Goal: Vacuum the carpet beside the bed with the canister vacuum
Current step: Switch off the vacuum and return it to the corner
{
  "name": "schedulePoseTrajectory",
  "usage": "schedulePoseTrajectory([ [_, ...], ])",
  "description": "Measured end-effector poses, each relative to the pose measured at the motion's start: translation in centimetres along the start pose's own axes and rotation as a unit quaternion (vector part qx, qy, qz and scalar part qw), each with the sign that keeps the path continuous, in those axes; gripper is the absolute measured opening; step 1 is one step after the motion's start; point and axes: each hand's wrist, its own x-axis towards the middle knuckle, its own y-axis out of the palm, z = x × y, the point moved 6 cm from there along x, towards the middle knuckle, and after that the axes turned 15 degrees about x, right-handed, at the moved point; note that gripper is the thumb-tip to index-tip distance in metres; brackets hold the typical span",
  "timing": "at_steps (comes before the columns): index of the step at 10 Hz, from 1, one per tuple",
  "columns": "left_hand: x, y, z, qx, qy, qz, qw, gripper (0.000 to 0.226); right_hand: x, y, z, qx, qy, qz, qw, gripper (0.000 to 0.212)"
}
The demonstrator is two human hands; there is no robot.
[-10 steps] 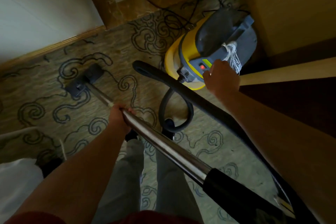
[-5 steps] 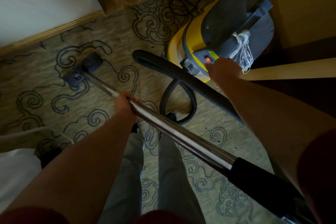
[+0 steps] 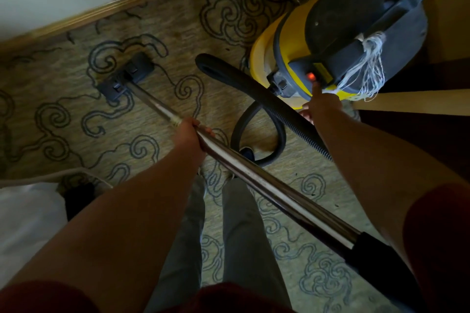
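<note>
Fingers of the left hand (image 3: pixel 189 132) wrap around the shiny metal tube (image 3: pixel 254 173). The right hand (image 3: pixel 321 104) has moved from the side of the yellow vacuum (image 3: pixel 292 40) up to its glowing red switch (image 3: pixel 310 76), and one straight finger now touches it. It holds nothing. So the cleaning is probably about to start. The vacuum is a yellow tub with a grey top. Its black hose (image 3: pixel 267 104) loops just in front of it. The brush head (image 3: pixel 126 79) lies flat on the swirly carpet (image 3: pixel 63 114), well left of the vacuum.
</note>
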Motion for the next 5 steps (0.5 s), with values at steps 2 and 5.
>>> schedulePoseTrajectory([
  [2,0.6,0.2,0.7,-0.004,-0.006,-0.006,1.0,0.011,0.0,0.7,-0.3,-0.036,0.003,0.017,0.999,0.082],
  [5,1.0,0.7,0.6,0.0,-0.014,-0.038,0.999,0.016,0.8,1.9,0.9,-0.039,-0.043,-0.027,0.998,0.077],
])
